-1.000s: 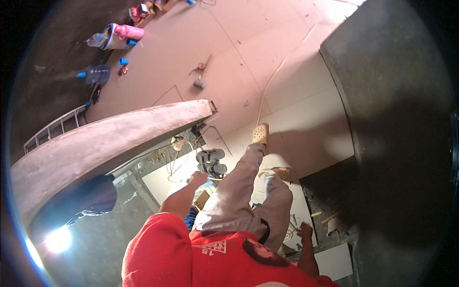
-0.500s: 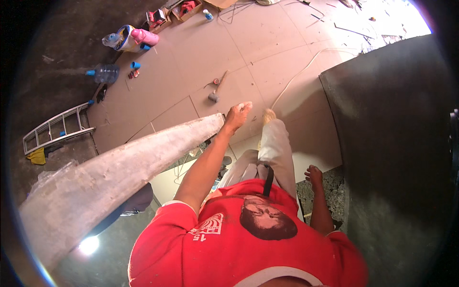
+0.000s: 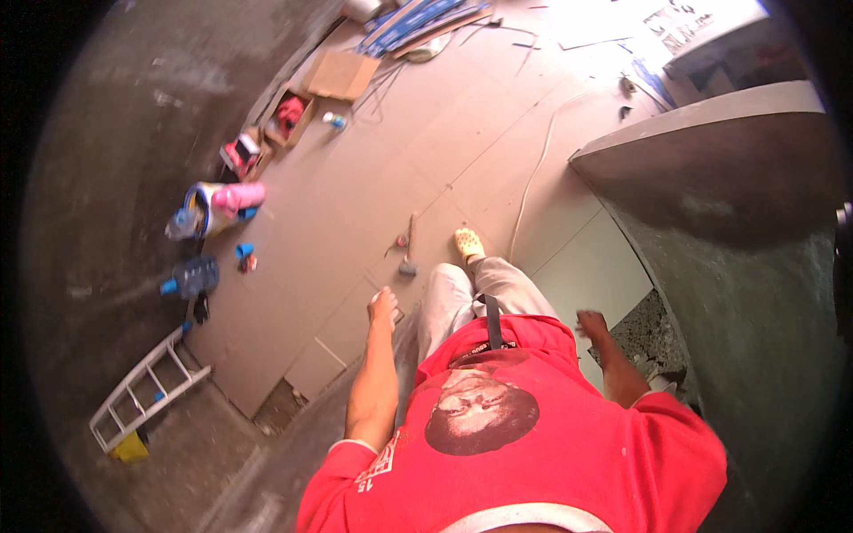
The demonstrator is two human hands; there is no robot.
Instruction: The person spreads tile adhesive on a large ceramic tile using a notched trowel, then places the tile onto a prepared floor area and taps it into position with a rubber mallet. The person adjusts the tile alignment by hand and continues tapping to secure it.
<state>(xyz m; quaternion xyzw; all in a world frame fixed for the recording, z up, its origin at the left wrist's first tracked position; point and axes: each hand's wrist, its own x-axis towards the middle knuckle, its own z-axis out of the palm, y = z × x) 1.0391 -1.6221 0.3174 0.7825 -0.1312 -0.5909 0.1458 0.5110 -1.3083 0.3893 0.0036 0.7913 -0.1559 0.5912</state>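
Note:
My left hand (image 3: 384, 311) is held out over the tiled floor with its fingers curled closed. A small whitish bit shows at the fingers, too small to name. Beyond it on the tiles lies a mallet (image 3: 408, 267) with a dark head and a wooden handle, beside a small red item (image 3: 402, 241). My right hand (image 3: 590, 323) hangs low at my side, slightly blurred, near the wall on the right. Its fingers look loosely apart, with nothing visible in them. One of my feet wears a yellow clog (image 3: 468, 243).
At left lie a ladder (image 3: 147, 391), a large water bottle (image 3: 194, 277), a bucket (image 3: 201, 206) with a pink jug (image 3: 240, 197), and cardboard boxes (image 3: 342, 74). A pale cord (image 3: 530, 178) crosses the tiles. A curved grey wall (image 3: 737, 240) borders rubble (image 3: 644, 333) at right.
My view has turned and moved forward; the pale-topped wall at left has dropped out of sight. My left hand has come down and left in view. The clog now shows clearly.

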